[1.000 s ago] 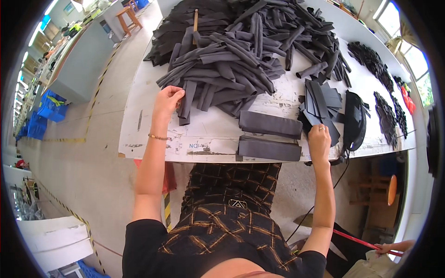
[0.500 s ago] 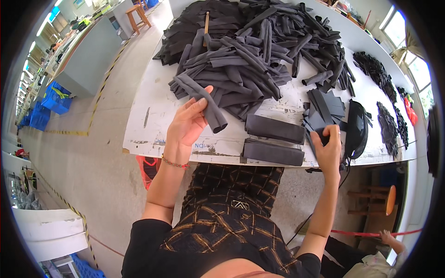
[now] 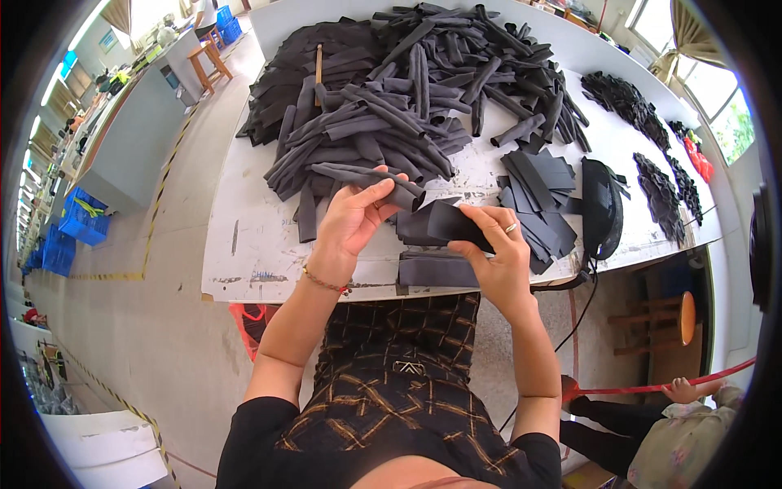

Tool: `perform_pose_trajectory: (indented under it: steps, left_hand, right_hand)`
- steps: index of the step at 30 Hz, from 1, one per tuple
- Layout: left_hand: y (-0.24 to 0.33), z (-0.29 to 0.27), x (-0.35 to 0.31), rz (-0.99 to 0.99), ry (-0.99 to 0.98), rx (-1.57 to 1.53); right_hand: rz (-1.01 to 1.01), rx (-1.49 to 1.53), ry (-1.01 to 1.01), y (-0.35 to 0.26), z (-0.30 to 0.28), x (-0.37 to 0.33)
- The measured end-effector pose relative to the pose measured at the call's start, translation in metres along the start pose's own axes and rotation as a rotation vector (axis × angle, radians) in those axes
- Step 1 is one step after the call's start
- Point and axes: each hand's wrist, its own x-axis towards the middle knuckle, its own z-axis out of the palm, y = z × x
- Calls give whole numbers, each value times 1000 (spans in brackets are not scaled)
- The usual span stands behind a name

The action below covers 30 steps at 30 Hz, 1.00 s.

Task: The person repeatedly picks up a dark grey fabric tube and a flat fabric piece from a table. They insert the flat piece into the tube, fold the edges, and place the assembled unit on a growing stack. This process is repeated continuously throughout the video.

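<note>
Between the thumb and fingers of my left hand (image 3: pixel 346 224) is a dark grey fabric tube (image 3: pixel 405 194), its open end facing right. My right hand (image 3: pixel 503 261) pinches a flat black rectangular piece (image 3: pixel 456 224), its left end close to the tube's mouth; whether they touch I cannot tell. Beneath the hands, a flattened dark grey fabric piece (image 3: pixel 436 272) lies at the table's near edge, with another partly covered behind it. A fanned stack of flat dark pieces (image 3: pixel 533 183) lies right of my right hand. Beyond my left hand rises a heap of fabric tubes (image 3: pixel 366 130).
A wooden stick (image 3: pixel 318 65) stands out of the heap on the white table (image 3: pixel 232 236). Right of the stack sits a curved black object (image 3: pixel 601 212), with a cord nearby. Small dark piles (image 3: pixel 658 196) lie farther right. Another person (image 3: pixel 684 436) is at lower right, holding a red strap.
My right hand has lifted a flat black piece from the stack and carried it left to the tube. My left hand has moved right with the tube, turning its open end rightward.
</note>
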Motion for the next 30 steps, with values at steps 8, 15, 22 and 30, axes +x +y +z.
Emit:
perform_pose_trajectory:
  steps: [8, 15, 22, 30]
  left_hand:
    - [-3, -1, 12, -2, -40, -63]
    - [-10, 39, 10, 279, -280, 384]
    - [-54, 84, 66, 423, -468, 892]
    - [-23, 84, 103, 395, -72, 410]
  right_hand:
    - [27, -86, 73, 13, -4, -1]
    - [143, -58, 166, 37, -33, 6]
    - [225, 9, 179, 42, -59, 16]
    - [390, -346, 168, 139, -78, -15]
